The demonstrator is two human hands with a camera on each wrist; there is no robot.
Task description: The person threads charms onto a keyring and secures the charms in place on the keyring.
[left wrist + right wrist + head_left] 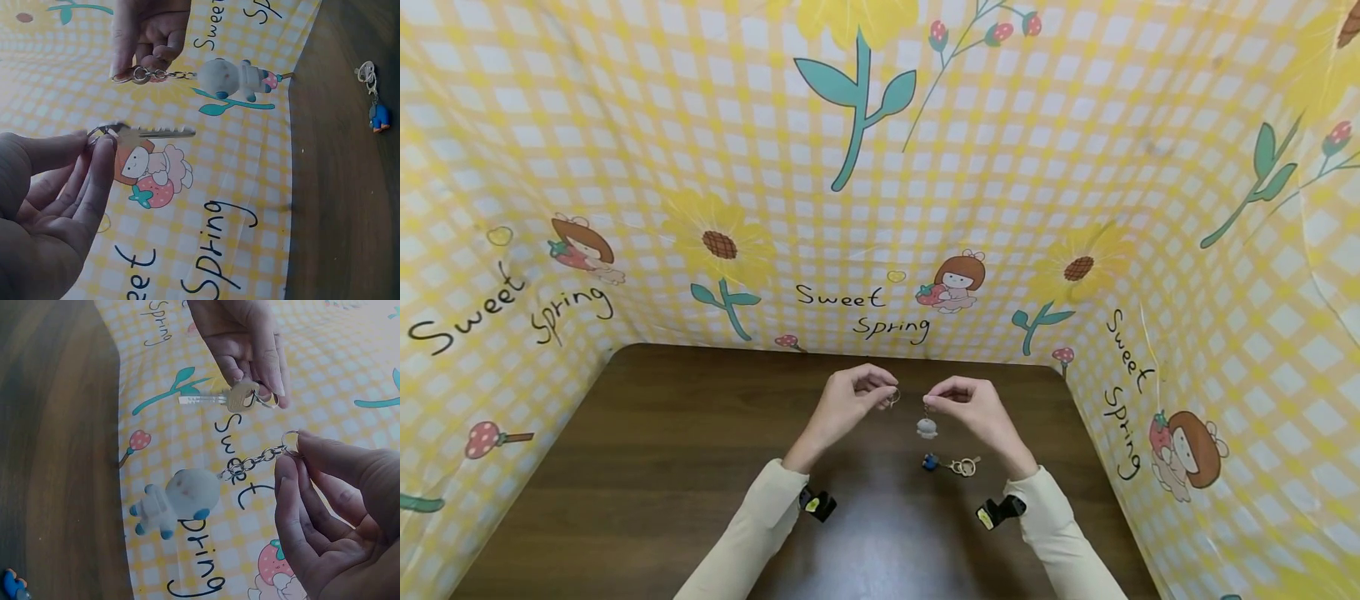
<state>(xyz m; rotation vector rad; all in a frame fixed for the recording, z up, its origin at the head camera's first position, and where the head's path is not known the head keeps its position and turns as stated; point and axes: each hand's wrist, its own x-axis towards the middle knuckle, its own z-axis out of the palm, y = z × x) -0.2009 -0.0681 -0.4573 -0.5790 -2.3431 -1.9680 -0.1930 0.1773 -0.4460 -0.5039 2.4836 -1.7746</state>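
Thumb and fingers of my left hand [853, 402] pinch a small split ring [896, 397] above the table. From that ring a metal key [239, 398] points downward, plain in both wrist views. Facing it, my right hand [973, 406] pinches the ring [290, 439] at the top of a keychain. A short metal chain [250, 464] hangs from it with a whitish figure [927, 428] that has blue ears and feet. The key and the figure's ring are apart, with a small gap between the two hands.
On the dark wooden table [647, 467] lies a second keychain with a blue figure [930, 462] and metal rings [964, 468], below the right hand. A yellow checked cloth [850, 225] with printed flowers and lettering stands round the back and sides.
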